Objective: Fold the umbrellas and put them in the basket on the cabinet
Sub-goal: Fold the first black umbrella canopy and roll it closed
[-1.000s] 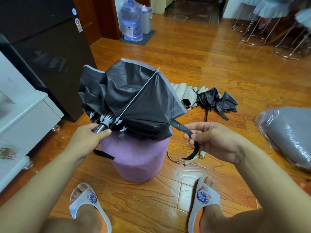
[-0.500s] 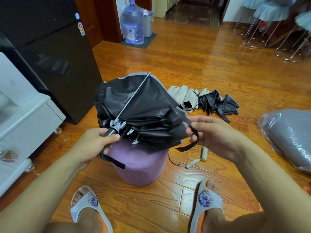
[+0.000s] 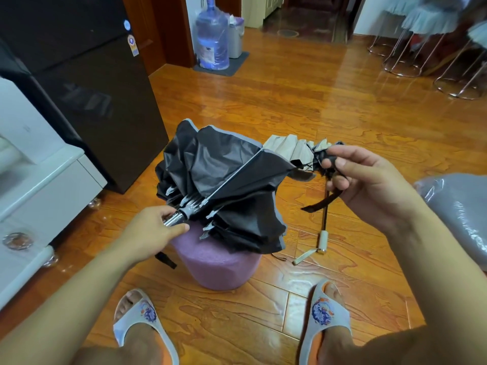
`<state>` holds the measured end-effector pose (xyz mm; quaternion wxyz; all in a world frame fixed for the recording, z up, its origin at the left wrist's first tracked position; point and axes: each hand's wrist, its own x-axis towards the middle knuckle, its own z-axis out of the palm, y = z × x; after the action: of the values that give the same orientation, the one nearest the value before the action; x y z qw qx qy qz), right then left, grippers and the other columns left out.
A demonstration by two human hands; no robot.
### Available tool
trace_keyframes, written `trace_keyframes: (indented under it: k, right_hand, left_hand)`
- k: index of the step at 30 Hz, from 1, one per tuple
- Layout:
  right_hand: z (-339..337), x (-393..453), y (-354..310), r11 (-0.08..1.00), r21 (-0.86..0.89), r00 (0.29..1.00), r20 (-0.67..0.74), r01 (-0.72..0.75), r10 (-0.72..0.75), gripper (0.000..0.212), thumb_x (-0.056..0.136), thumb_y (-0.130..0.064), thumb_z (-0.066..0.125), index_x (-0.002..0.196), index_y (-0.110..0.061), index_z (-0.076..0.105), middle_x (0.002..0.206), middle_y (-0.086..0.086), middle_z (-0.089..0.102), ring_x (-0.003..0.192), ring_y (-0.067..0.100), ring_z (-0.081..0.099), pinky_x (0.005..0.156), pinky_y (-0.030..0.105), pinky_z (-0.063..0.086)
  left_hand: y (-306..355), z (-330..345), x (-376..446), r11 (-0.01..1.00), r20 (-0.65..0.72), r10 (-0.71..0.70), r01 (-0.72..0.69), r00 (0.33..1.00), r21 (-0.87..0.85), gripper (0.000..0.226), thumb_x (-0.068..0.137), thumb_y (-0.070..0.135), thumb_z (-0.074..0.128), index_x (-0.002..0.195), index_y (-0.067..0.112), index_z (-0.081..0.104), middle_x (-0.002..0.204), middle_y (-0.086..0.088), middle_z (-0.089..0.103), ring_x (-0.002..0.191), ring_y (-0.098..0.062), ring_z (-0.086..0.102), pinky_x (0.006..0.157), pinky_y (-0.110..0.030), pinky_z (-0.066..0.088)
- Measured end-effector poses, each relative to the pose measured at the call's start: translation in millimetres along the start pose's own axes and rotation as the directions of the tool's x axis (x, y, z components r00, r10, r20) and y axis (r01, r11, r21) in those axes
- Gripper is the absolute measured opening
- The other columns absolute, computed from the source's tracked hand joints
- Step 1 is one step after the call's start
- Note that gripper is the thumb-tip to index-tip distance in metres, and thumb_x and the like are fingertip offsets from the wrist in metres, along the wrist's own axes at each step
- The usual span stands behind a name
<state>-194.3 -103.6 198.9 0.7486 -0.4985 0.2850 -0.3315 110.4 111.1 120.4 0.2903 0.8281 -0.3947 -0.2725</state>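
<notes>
Since a moment ago my right hand (image 3: pixel 369 185) has pulled the black umbrella's (image 3: pixel 226 188) strap (image 3: pixel 322 202) out rightward, pinching it ready to wrap, while my left hand (image 3: pixel 155 230) grips the shaft, steadying it above the purple stool (image 3: pixel 218 267).

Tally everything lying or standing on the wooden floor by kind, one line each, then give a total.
Umbrellas: 2, the black umbrella over the purple stool, the beige umbrella behind it
Purple stool: 1
Water jug: 1
Trash bin: 1
Plastic-wrapped grey bundle: 1
Slippers: 2, left and right
Total: 8
</notes>
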Motion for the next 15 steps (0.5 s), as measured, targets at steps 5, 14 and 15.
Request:
trace_keyframes:
  k: [5, 14, 15]
  right_hand:
    - [-4.3, -1.6, 1.1, 0.971, -0.192, 0.990, -0.016, -0.142, 0.142, 0.022, 0.094, 0.007, 0.052, 0.090, -0.005, 0.070, 0.078, 0.015, 0.067, 0.049, 0.015, 0.058, 0.058, 0.028, 0.056]
    - [5.6, -9.0, 25.2, 0.400, -0.906, 0.990, -0.111, -0.139, 0.091, 0.013, 0.101, -0.022, 0.060, 0.100, -0.025, 0.073, 0.096, -0.007, 0.073, 0.091, 0.011, 0.069, 0.080, 0.033, 0.055]
    - [6.7, -5.6, 18.1, 0.513, -0.852, 0.988, -0.145, -0.102, -0.044, 0.014, 0.100, -0.021, 0.060, 0.095, -0.022, 0.073, 0.090, -0.003, 0.074, 0.086, 0.015, 0.071, 0.081, 0.037, 0.057]
  left_hand:
    - [-5.2, -1.7, 4.8, 0.993, -0.015, -0.033, 0.031, 0.999, -0.115, 0.012, 0.088, 0.025, 0.079, 0.084, 0.015, 0.074, 0.056, 0.008, 0.056, 0.054, -0.011, 0.049, 0.060, -0.030, 0.035]
    - [-1.4, -10.3, 3.6, 0.993, 0.076, 0.118, -0.115, 0.990, -0.038, 0.015, 0.088, 0.025, 0.080, 0.101, 0.028, 0.072, 0.056, 0.026, 0.061, 0.050, 0.008, 0.054, 0.052, -0.010, 0.037]
    - [-1.9, -10.0, 4.0, 0.991, 0.116, 0.133, -0.132, 0.984, -0.017, 0.018, 0.088, 0.027, 0.080, 0.103, 0.029, 0.072, 0.059, 0.029, 0.062, 0.052, 0.010, 0.055, 0.054, -0.010, 0.038]
